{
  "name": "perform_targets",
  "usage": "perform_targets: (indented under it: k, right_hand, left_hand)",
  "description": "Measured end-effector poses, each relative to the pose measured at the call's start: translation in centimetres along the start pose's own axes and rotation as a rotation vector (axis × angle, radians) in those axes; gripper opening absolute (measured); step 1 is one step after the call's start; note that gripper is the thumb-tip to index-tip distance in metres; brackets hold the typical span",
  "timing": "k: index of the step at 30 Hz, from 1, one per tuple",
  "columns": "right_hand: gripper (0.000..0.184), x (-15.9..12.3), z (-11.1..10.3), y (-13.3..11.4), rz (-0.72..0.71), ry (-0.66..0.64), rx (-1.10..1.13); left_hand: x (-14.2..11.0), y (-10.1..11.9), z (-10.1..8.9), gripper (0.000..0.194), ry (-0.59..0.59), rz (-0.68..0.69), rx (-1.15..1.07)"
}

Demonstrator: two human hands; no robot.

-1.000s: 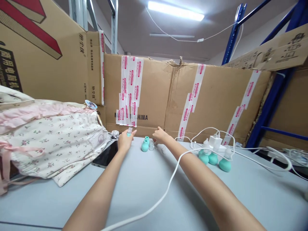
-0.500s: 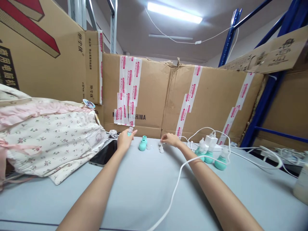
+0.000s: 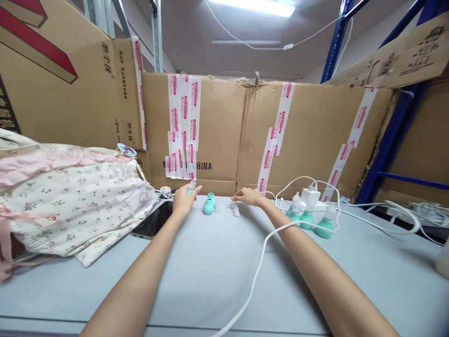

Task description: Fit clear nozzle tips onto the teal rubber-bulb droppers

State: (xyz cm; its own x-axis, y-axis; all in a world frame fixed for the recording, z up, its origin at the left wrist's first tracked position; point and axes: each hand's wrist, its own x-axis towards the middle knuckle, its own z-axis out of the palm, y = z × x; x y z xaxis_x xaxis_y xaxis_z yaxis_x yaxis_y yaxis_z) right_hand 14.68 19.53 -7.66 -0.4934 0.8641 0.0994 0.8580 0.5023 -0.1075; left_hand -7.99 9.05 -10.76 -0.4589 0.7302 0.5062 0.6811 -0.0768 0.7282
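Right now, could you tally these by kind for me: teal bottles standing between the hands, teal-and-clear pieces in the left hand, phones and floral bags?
Teal bottles standing between the hands: 2
Teal-and-clear piece in the left hand: 1
Phone: 1
Floral bag: 1
Total: 5

Bright, even light comes from a glaring ceiling tube; a soft shadow lies on the table beside the right forearm; edges stretch, and small pale pieces look blurred
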Motion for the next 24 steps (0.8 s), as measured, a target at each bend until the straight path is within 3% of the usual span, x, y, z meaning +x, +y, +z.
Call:
perform_targets:
  k: [4,8,13,24]
  right_hand:
    - [0.024,0.0,-0.3,-1.1,-0.138,0.123,0.031]
    - [0.018,-0.2,0.5,-3.7,-0.294,0.092,-0.164]
    - [0.017,-0.3,1.9,-5.7,-0.302,0.156,-0.379]
    - [0.017,0.0,2.8,-5.2,-0.248,0.191,-0.283]
  left_hand:
    - [0.0,0.0,0.0,0.041,0.006,0.022,0.002]
    - [0.1,-0.1,-0.1,0.042,0.007,0.018,0.004]
    - [0.1,0.0,-0.1,0.039,0.008,0.015,0.002]
    - [0.1,-0.2,0.1,0.038,0.003,0.048,0.015]
